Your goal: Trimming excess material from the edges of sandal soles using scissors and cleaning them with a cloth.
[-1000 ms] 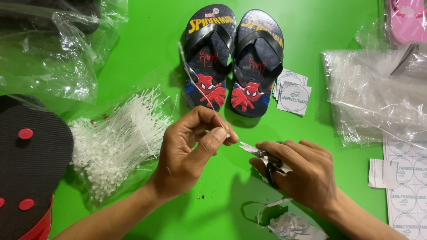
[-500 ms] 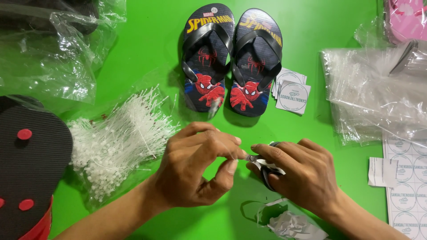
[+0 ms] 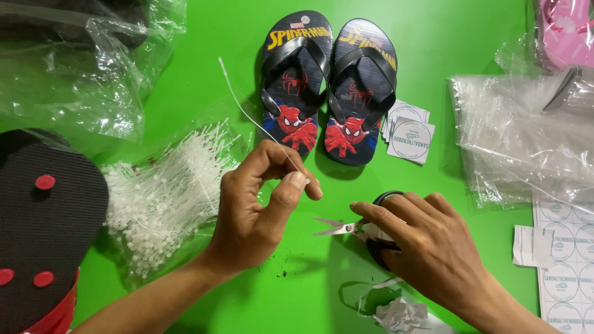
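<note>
A thin white plastic tie (image 3: 253, 114) is pinched between the thumb and first finger of the left hand (image 3: 263, 207). The tie sticks up and away to the far left, over the green table (image 3: 204, 55). The left hand is curled, with its fingers folded in around the tie's near end.

Just to the right, the right hand (image 3: 427, 241) lies flat over a small pair of scissors (image 3: 356, 227) with black handles. Its fingers press down on them. The silver blades poke out to the left and are a little bit open, pointing at the left hand. The two hands are near each other but not touching.

Far from the hands sits a pair of small dark flip-flops (image 3: 328, 83) with a red and blue hero picture, side by side. A little stack of square paper tags (image 3: 408, 133) lies touching their right side. To the left is a big heap of white ties (image 3: 164, 195) in clear plastic. Clear plastic bags (image 3: 520, 133) lie to the right.
</note>
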